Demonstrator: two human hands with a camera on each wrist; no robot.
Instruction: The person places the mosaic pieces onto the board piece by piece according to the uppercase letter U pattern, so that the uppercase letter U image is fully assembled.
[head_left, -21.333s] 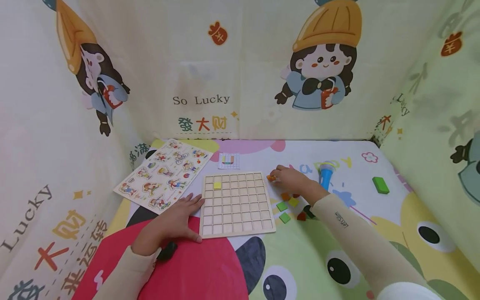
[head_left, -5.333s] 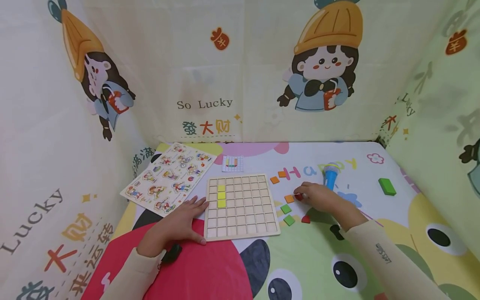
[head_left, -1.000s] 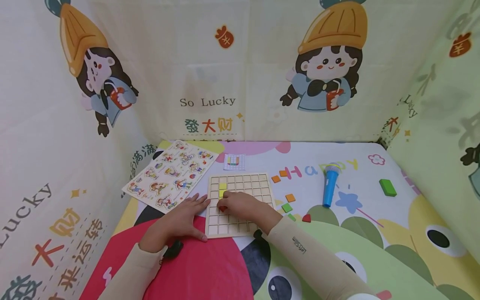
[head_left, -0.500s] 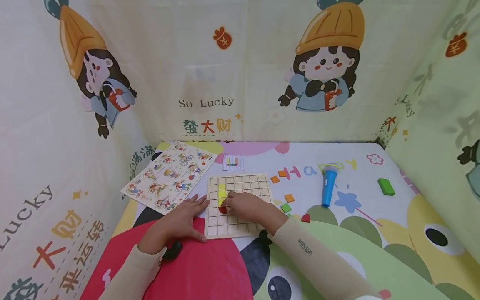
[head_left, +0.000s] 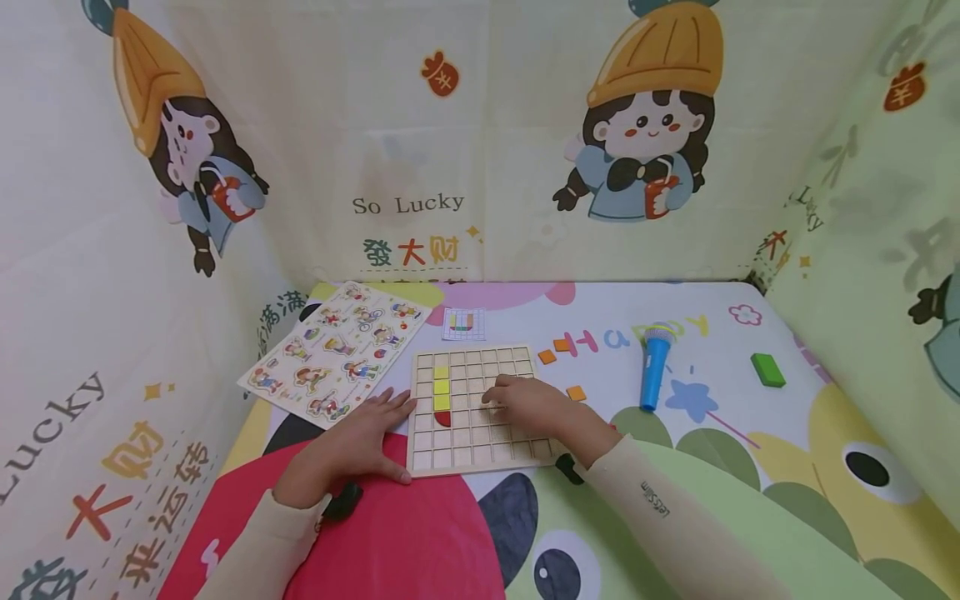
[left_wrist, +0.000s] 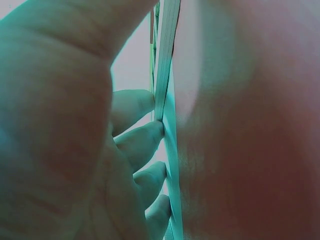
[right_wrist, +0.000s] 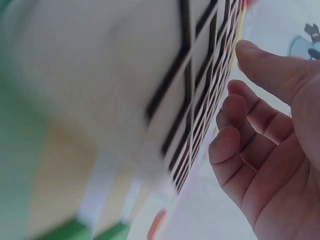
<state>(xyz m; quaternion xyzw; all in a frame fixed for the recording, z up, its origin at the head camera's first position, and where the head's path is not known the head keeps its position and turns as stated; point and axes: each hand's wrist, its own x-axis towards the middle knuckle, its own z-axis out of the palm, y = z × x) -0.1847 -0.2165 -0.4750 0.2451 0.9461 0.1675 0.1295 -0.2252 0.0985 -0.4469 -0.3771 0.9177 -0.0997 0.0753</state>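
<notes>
A wooden grid board (head_left: 465, 458) lies in the middle of the table. In one of its left columns three yellow square tiles (head_left: 442, 387) stand in a row, with a rounded red tile (head_left: 443, 419) directly below them. My left hand (head_left: 345, 450) rests on the table, its fingertips touching the board's left edge, as the left wrist view also shows. Over the board's right half hovers my right hand (head_left: 532, 406); its fingers are loosely bent. The right wrist view shows nothing between that thumb (right_wrist: 272, 70) and the fingers.
Orange tiles (head_left: 576, 393) lie right of the board; green tiles there are hidden by my right hand. Beyond are a blue toy microphone (head_left: 655, 371) and a green block (head_left: 768, 370). A pattern card (head_left: 464, 324) lies behind the board, a picture sheet (head_left: 337, 354) to its left.
The red tile, earlier right of the board and then in my right hand, now sits below the yellow tiles. My right hand has let go and moved right. The left hand stays put.
</notes>
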